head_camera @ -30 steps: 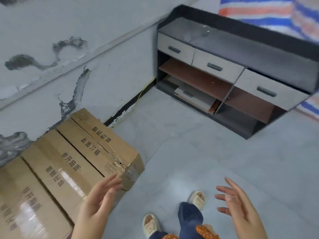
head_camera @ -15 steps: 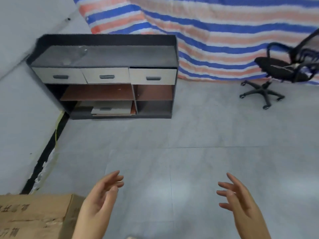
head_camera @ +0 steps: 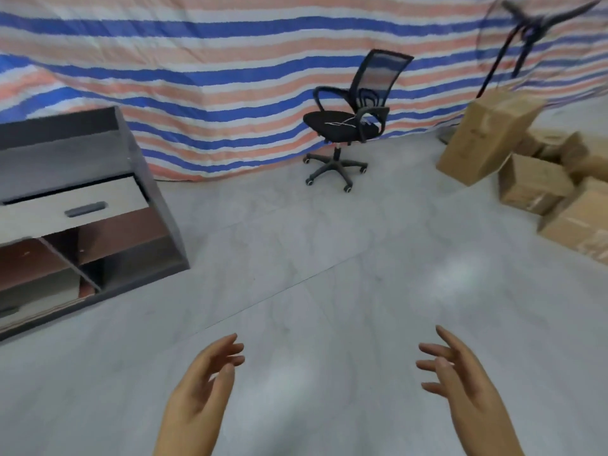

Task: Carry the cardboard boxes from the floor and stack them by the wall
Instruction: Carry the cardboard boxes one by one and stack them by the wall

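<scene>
Here, a person stands on a grey tiled floor point(head_camera: 329, 258) with both hands raised and empty: the left hand point(head_camera: 200, 390) and the right hand point(head_camera: 464, 386) are held palms inward, fingers loosely spread, gripping nothing and touching nothing.

The boxes point(head_camera: 539, 179) waiting to be moved lie in a loose heap at the far right, well apart from the hands. One tall box point(head_camera: 487, 136) stands tilted at the near edge of the heap, leaning among lower ones; at least three more are visible behind and beside it, running off the right edge of the view, so the full count cannot be told.

No stack by the wall shows in this view, so how many boxes are already placed cannot be judged from here. What is plain is that several remain on the floor, and with both hands free the person looks to be between loads, most likely heading for the next one. The bulk of the carrying appears to lie ahead, at least for this heap.

A dark cabinet point(head_camera: 82, 209) with a pale drawer point(head_camera: 75, 205) and open shelves sits at the left. An office chair point(head_camera: 348, 123) stands in the middle distance before a striped tarp point(head_camera: 230, 60) hung across the far side. A fan point(head_camera: 533, 31) on a stand rises behind the boxes at the far right.
</scene>
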